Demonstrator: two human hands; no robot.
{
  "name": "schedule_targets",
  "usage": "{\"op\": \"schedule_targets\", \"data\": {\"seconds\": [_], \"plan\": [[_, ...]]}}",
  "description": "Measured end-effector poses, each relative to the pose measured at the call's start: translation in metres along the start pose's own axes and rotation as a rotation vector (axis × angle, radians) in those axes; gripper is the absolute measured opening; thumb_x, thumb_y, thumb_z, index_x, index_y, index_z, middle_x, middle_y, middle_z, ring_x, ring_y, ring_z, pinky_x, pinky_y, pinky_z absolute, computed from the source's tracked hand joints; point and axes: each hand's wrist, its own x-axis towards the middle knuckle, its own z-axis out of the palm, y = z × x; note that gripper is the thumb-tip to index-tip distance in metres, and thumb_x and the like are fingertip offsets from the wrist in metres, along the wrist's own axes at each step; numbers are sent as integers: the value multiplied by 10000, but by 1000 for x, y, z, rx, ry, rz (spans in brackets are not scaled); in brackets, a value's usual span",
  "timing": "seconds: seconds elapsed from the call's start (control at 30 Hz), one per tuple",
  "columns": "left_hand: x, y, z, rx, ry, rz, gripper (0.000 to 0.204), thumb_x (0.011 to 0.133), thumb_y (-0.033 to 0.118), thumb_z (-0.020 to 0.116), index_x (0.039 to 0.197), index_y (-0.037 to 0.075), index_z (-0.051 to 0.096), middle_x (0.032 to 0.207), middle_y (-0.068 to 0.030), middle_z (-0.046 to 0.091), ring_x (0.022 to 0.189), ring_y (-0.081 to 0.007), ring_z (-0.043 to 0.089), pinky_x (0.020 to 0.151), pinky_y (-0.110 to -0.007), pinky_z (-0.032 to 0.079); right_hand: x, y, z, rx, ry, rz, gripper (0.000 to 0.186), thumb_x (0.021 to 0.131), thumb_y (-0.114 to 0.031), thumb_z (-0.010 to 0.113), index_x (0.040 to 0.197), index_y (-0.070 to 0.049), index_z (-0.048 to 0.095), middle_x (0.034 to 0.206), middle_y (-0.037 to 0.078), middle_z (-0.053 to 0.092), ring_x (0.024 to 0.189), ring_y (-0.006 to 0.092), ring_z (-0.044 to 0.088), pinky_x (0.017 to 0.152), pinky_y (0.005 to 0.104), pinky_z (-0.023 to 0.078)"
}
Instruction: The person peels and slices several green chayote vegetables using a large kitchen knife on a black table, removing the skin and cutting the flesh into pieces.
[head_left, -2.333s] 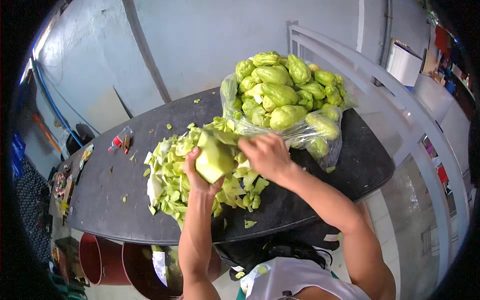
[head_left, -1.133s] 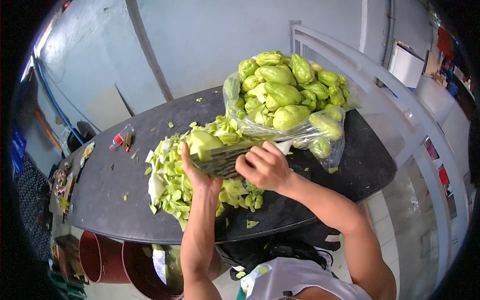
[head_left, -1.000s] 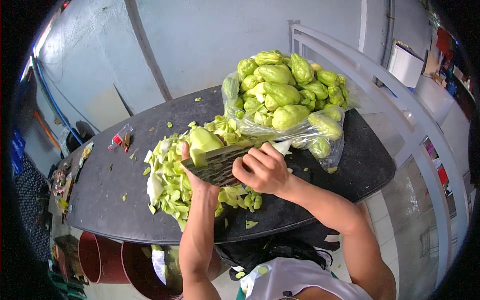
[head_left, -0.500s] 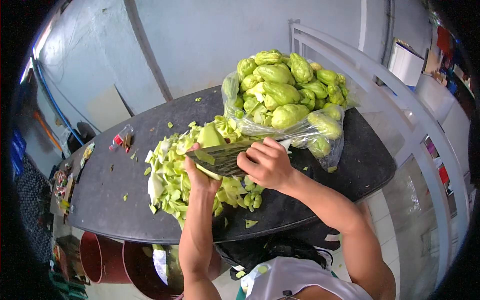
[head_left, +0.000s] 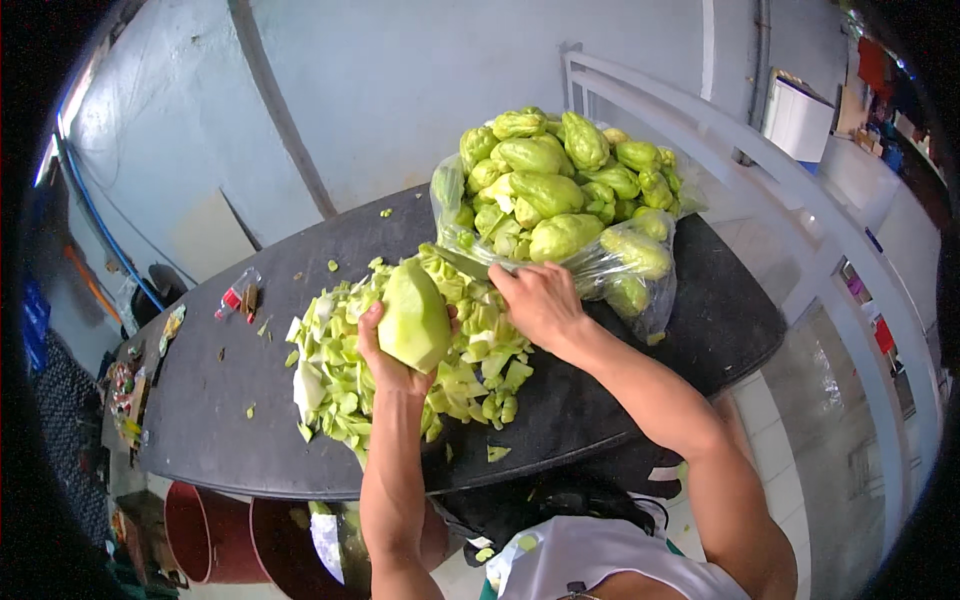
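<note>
My left hand (head_left: 388, 366) is wrapped round a peeled, pale green chayote (head_left: 414, 315), held upright above a heap of peelings (head_left: 345, 365). Off to its right, my right hand (head_left: 545, 305) is closed on a knife; the blade (head_left: 462, 262) points to the far left, seen nearly edge-on, and the handle is hidden in my fingers. The blade and the chayote are apart. Just beyond my right hand, a clear plastic bag (head_left: 645, 298) lies open, piled with unpeeled chayotes (head_left: 550, 192).
Everything lies on a dark table (head_left: 200, 400) with a rounded edge. A crumpled wrapper with red on it (head_left: 236, 295) lies at the left. Reddish-brown tubs (head_left: 215, 535) stand below the near edge. A white metal railing (head_left: 790, 215) runs along the right; a pale wall (head_left: 400, 90) stands behind.
The knife has come away from the chayote and turned, its blade now pointing farther off. The chayote has been raised upright in my left hand.
</note>
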Motion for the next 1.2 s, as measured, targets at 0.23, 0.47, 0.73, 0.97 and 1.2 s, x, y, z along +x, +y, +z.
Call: {"op": "schedule_targets", "data": {"seconds": [0.23,0.47,0.73,0.97,1.2], "plan": [[15,-6,-17,-149,159,79,590,935,549,461,1255,64,555,1185,-120,620,1094,-295,588,932,-486,503,-14,-26,-19,121,306,-299,95,773,-77,607,860,-93,575,620,15,556,606,170,591,547,327,389],[4,-5,-12,-237,-20,13,591,943,529,450,1242,32,563,1154,-194,633,1057,-327,618,925,-456,511,-14,-43,-23,-11,397,-414,60,785,-127,580,831,-97,554,621,-20,464,593,138,504,548,295,363],[12,-9,-7,-236,96,44,545,882,436,541,1261,44,528,1144,-177,617,1001,-328,622,849,-498,521,-2,0,2,4,64,-74,74,915,-71,541,859,-100,581,618,50,620,588,168,607,639,366,438],[13,-16,-27,-198,171,50,551,898,487,500,1235,57,571,1163,-139,637,1038,-308,628,883,-446,523,-8,-33,-31,92,341,-376,76,773,-99,609,831,-94,560,613,-6,514,610,156,557,561,316,365],[9,-10,-12,19,22,-24,624,848,500,543,1280,49,524,1060,-160,614,905,-291,637,686,-444,555,-3,-4,1,27,-23,-26,61,828,-21,577,860,-71,590,678,71,643,619,200,615,603,376,400]]}}
